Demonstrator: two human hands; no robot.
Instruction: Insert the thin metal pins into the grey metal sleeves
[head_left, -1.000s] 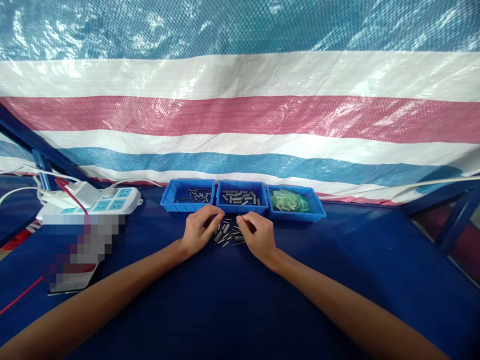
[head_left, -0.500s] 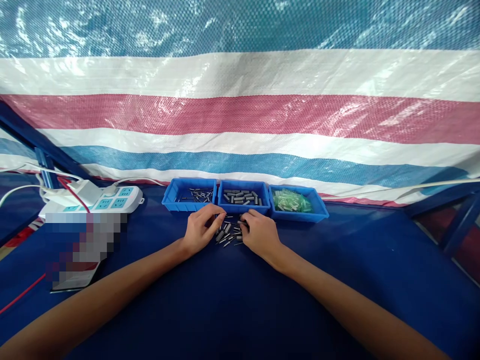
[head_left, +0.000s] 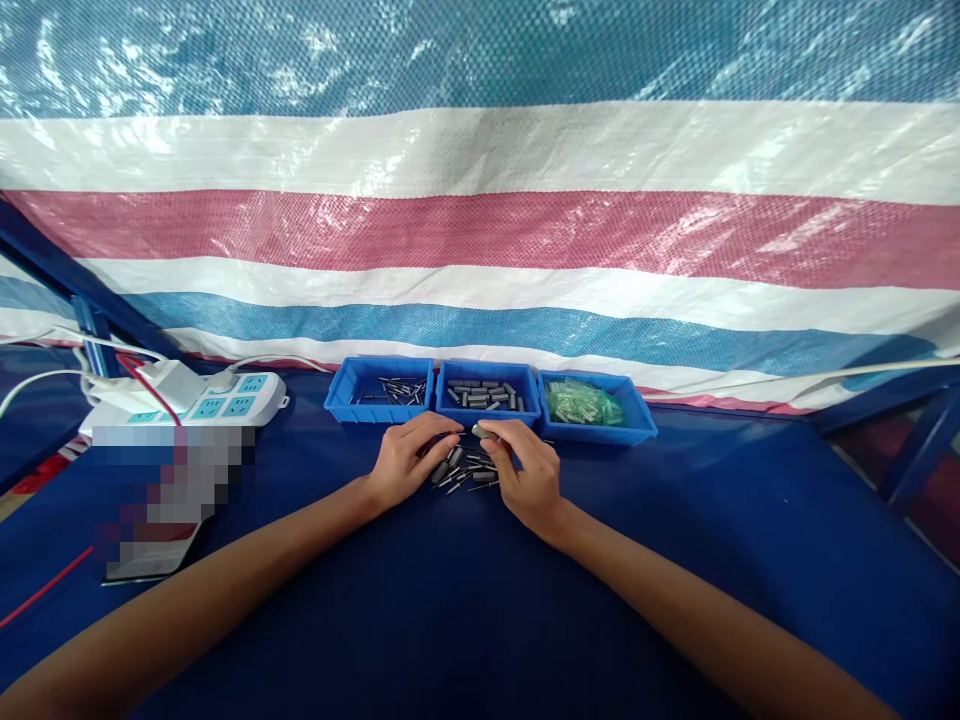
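Observation:
My right hand (head_left: 529,475) pinches a short grey cylinder (head_left: 484,432) between thumb and fingers. Facing it, my left hand (head_left: 409,460) is closed in a pinch, with the tip of a thin metal pin (head_left: 462,433) showing at its fingertips. Below and between both hands lies a loose pile of thin metal pins (head_left: 456,485) and grey cylinders (head_left: 484,477) on the blue table (head_left: 450,620). My fingers cover part of this pile.
Three blue bins stand in a row behind my hands: one with thin pins (head_left: 379,411), one with grey cylinders (head_left: 487,419), one with small pieces in green plastic (head_left: 600,434). At left are a white power strip (head_left: 259,400), cables and a partly blurred flat object (head_left: 150,560). Striped sheeting (head_left: 480,230) hangs behind.
My right hand has lifted a grey cylinder from the pile and turned it up near the left fingertips. The left hand has shifted slightly right.

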